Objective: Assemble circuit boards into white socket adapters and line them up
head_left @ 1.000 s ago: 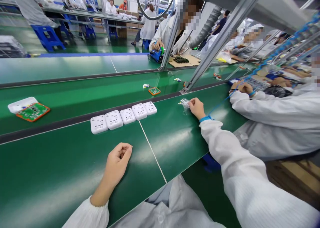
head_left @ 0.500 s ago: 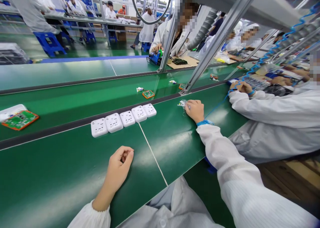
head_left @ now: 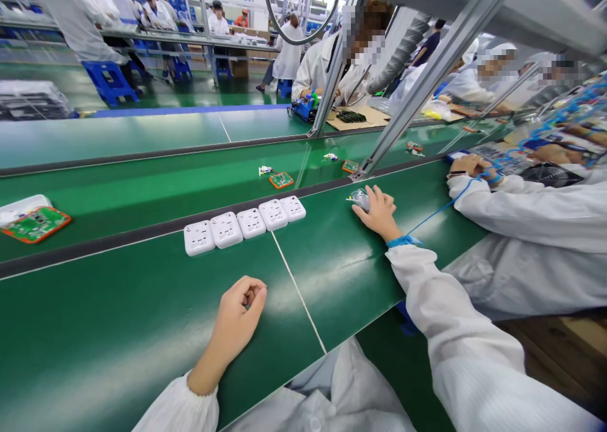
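My left hand (head_left: 239,315) rests on the green table with its fingers curled and the thumb against them; nothing shows in it. Farther off to the right, my right hand (head_left: 379,214) has its fingers spread beside a small clear plastic bag (head_left: 360,198) with white and yellow bits at its left end. The fingers touch or overlap the bag; part of it is hidden behind them. A blue band (head_left: 404,240) with a cord circles my right wrist. Between the hands and the belt edge, several white square plastic cases (head_left: 226,229) with small slots stand in a row.
On the green conveyor belt (head_left: 190,188) lie orange-edged circuit boards (head_left: 281,179) and a white case with a board (head_left: 38,223) at the left. Metal posts (head_left: 379,141) rise from the belt's edges. A co-worker's sleeve (head_left: 512,204) is close on the right.
My right hand's fingers have spread and lifted somewhat off the plastic bag, showing more of it. My left hand stays curled. The whole view has shifted slightly.
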`<state>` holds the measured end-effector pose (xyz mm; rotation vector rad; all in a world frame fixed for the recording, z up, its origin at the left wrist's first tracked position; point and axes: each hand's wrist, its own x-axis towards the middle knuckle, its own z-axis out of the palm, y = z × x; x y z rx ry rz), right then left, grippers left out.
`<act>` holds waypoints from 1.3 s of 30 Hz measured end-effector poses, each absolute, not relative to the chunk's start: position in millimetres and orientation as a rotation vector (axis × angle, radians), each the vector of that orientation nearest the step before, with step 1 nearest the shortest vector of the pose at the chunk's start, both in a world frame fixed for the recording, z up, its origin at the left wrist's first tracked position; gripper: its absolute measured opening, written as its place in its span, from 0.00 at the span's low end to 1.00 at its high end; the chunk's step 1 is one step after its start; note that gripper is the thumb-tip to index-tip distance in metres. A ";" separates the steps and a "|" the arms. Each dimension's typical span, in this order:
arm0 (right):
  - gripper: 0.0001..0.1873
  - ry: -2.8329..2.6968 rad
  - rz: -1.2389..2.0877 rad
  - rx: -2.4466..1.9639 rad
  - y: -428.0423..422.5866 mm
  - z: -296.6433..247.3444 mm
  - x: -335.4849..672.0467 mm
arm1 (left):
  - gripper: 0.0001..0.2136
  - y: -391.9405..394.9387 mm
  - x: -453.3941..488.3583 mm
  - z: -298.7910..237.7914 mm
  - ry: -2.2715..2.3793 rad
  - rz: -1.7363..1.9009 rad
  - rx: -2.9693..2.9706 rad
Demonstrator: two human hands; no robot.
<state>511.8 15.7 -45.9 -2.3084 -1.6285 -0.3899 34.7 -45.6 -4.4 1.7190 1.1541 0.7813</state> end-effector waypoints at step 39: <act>0.16 -1.030 1.492 -0.764 -78.5 85.4 273.3 | 0.17 -27.8 95.3 27.2 0.492 0.869 1.328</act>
